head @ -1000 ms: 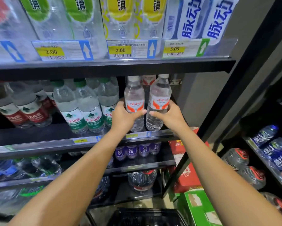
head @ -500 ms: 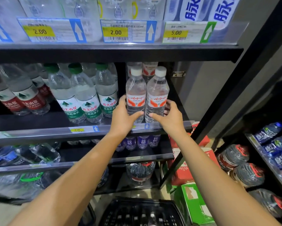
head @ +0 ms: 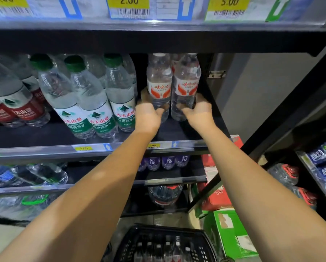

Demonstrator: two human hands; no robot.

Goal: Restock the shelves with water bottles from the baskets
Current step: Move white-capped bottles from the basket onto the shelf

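Water bottles (head: 159, 72): 2 with red-white labels, upright, side by side and touching, at the right end of the middle shelf (head: 177, 132), just beside the green-label bottles (head: 94, 110). Can't tell if the bases rest on the board or hang just above it. The left hand (head: 148, 118) curls round the left bottle (head: 158, 87) and the right hand (head: 198, 112) round the right bottle (head: 185, 86). Both grips are low on the body, probably to keep the bottles vertical under the shelf above and place the pair together. The basket (head: 168, 228) below holds more bottles, so restocking looks unfinished.

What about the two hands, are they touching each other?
Apart. The head view shows a clear gap between the left hand and the right hand.
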